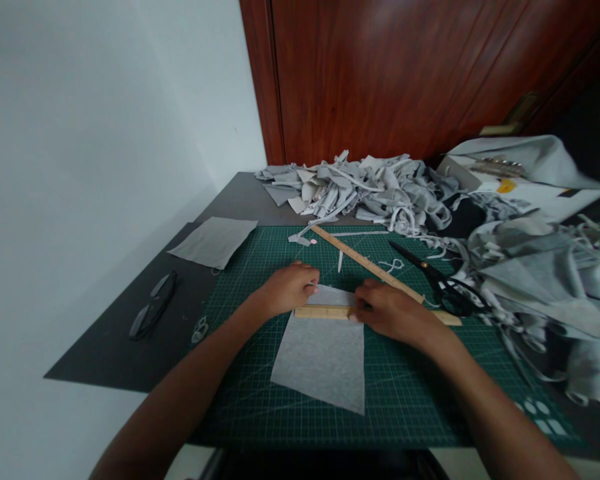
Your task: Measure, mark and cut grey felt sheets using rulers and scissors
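A grey fabric piece (325, 357) lies flat on the green cutting mat (260, 400). A short wooden ruler (323, 312) lies across the fabric's far end. My left hand (287, 288) rests at the ruler's left end, fingers curled on the fabric's top edge. My right hand (387, 310) presses on the ruler's right end. A long wooden ruler (365, 262) lies diagonally on the mat just beyond my right hand.
Black scissors (437, 280) lie on the mat at right. A heap of grey fabric strips (370, 190) sits at the back, more grey cloth (540, 273) at right. A cut grey square (214, 241) and a black tool (153, 305) lie left of the mat. Wall at left.
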Demonstrator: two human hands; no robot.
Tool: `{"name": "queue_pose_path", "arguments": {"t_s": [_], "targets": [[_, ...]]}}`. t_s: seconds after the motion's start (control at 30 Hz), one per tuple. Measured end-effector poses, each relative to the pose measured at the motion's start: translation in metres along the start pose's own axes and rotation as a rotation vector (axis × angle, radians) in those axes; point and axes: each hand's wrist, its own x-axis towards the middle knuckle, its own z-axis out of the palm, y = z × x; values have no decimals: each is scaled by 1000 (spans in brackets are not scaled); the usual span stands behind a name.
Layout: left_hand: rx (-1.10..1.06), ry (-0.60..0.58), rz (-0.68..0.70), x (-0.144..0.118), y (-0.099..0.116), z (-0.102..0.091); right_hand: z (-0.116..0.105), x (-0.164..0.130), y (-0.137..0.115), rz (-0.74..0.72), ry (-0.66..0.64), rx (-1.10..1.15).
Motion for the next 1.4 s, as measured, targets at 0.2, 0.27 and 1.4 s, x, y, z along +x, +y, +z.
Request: {"name": "queue_pose_path", "arguments": {"t_s": [0.2, 0.27, 1.4], "targets": [[-168, -278, -36, -5, -8, -12, 6, -4, -18, -112, -70, 60], [-251, -417, -29, -7, -9, -17, 7, -6, -21, -128, -104, 53], [-83, -334, 201, -11, 13, -10, -8, -14, -6, 81, -177, 73]]}}
